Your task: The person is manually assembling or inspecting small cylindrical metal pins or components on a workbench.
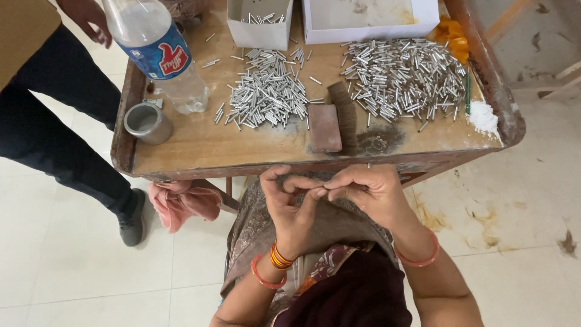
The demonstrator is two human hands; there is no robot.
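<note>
My left hand (292,203) and my right hand (363,189) meet just below the near edge of the wooden table (200,142), over my lap. Their fingertips pinch together on something very small and thin between them; what it is cannot be made out. On the table lie two heaps of short silver metal tubes, one in the middle (266,91) and a larger one to the right (402,75). A reddish-brown block (325,127) and a dark ribbed stack (347,112) stand at the near edge between the heaps.
A plastic water bottle (158,51) and a small metal cup (147,123) stand at the table's left. Two white cardboard boxes (260,33) (369,21) sit at the back. White powder (483,116) lies at the right. Another person in dark trousers (54,121) stands left. A pink cloth (181,203) hangs below.
</note>
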